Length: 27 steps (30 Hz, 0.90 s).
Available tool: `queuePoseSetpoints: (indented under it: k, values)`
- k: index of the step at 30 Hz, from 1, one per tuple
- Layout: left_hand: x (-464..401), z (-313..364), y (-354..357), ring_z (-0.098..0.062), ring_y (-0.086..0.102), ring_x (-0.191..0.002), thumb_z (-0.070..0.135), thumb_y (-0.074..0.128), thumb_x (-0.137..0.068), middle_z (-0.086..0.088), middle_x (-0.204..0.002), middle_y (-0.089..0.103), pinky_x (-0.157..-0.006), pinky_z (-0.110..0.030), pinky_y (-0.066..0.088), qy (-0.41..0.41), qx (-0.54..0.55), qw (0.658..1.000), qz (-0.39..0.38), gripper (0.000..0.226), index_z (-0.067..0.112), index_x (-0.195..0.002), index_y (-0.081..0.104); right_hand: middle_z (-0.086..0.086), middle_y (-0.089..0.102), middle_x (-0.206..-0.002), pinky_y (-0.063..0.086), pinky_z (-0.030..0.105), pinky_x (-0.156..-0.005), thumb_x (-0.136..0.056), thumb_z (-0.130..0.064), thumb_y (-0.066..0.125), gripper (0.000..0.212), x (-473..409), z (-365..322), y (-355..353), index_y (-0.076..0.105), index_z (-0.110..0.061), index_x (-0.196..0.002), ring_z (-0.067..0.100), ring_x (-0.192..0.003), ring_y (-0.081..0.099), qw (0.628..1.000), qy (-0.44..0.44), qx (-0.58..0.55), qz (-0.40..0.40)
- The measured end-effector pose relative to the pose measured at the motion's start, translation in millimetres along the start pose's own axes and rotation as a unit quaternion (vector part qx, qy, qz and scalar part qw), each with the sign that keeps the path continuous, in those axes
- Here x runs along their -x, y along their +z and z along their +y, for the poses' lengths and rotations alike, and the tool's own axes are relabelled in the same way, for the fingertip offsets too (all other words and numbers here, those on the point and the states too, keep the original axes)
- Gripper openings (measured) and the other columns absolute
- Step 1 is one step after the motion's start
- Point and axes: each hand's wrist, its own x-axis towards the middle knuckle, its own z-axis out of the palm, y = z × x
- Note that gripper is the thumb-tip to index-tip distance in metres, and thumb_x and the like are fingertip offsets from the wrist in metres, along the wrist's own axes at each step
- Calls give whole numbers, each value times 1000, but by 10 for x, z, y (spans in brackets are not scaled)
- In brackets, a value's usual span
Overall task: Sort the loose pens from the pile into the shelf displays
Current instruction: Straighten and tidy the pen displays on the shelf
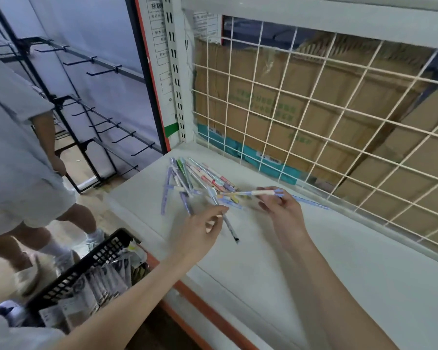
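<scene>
Setting: a white shelf board with an orange front edge, backed by a cream wire grid panel; brown cardboard boxes stand behind the grid.
Pens: a loose pile of slim pastel pens, in purple, green, pink and blue, lies fanned out on the shelf toward its back left corner, just beyond both hands.
Left hand: the left hand pinches a thin grey pen with a black tip between thumb and fingertips, at the near edge of the pile.
Right hand: the right hand grips a cream and blue pen at the pile's right edge, lifted slightly; details are blurred.
Nearby: a black plastic basket of packaged goods sits below left; a second person in pale clothes stands at left.
</scene>
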Motion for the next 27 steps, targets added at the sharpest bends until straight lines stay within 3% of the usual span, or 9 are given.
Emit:
queuePoseSetpoints:
  k: [3,8,11,18,21,27]
  values:
    - [58,51,-19,20,55,-83,7,51,-94,15,-98,64,-72,1,38,-11,68,998,-9,23,20,-107,65,3,69,-96,48,29,-83,-91,2,52,15,66,-32,57,63,-8,-90,18,-90,62,999,-6,-54,4]
    - [120,69,-19,-1,67,-75,8,56,-92,-2,-83,71,-63,-6,44,-14,151,988,7,13,13,-99,66,5,68,-86,53,26,-78,-94,0,47,20,188,-138,63,63,-11,-96,20,-85,63,994,-36,-92,41]
    - [131,90,-8,-12,70,-73,1,53,-92,-8,-99,67,-65,-17,49,-8,228,974,-11,20,20,-96,56,6,67,-85,54,26,-73,-94,-1,47,19,301,-195,45,62,-12,-101,18,-80,65,995,-41,-76,53]
    - [220,236,155,-23,69,-86,-1,50,-93,-2,-104,68,-80,-39,53,33,329,938,-106,45,27,-125,37,7,57,-74,50,26,-63,-86,2,60,10,770,-280,-125,60,-8,-91,18,-67,60,990,-63,-23,121]
    - [271,433,300,-18,69,-87,-4,50,-92,-3,-103,66,-82,-33,54,39,347,924,-155,44,25,-124,43,-3,51,-66,46,25,-61,-83,0,64,13,1028,-349,-290,60,-8,-93,15,-63,53,981,-85,17,176]
    - [487,940,632,-13,68,-88,-4,51,-91,-5,-96,58,-76,-26,55,55,354,907,-220,43,33,-113,50,-6,50,-71,43,21,-61,-79,-4,71,16,1552,-541,-705,61,-13,-89,11,-66,48,952,-120,83,268]
